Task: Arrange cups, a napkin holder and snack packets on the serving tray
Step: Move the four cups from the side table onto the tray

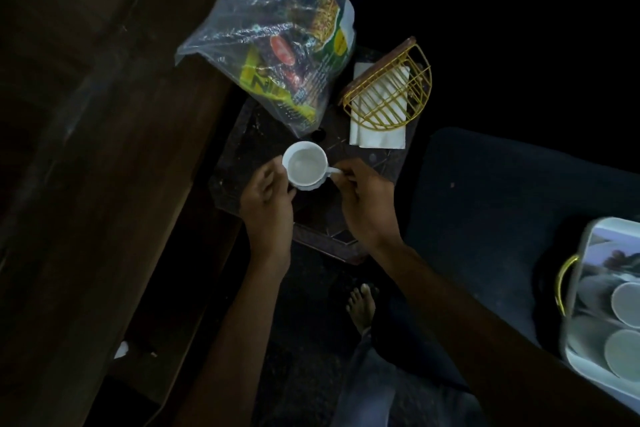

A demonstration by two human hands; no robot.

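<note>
A white cup [304, 165] is held over a small dark table [367, 163]. My left hand [268, 198] cups its left side and my right hand [363, 199] pinches its handle. Behind it a clear plastic bag [277, 42] holds several snack packets. A gold wire napkin holder [389, 90] lies tilted on white napkins [377, 137] at the table's back right. At the right edge a shiny serving tray [595, 305] with a gold handle carries two white cups [627, 303], partly cut off by the frame.
Dark wooden furniture [104, 149] runs along the left. A dark blue cushioned seat [485, 201] lies right of the table, under the tray. A bare foot [362, 305] rests on the dark floor below the table.
</note>
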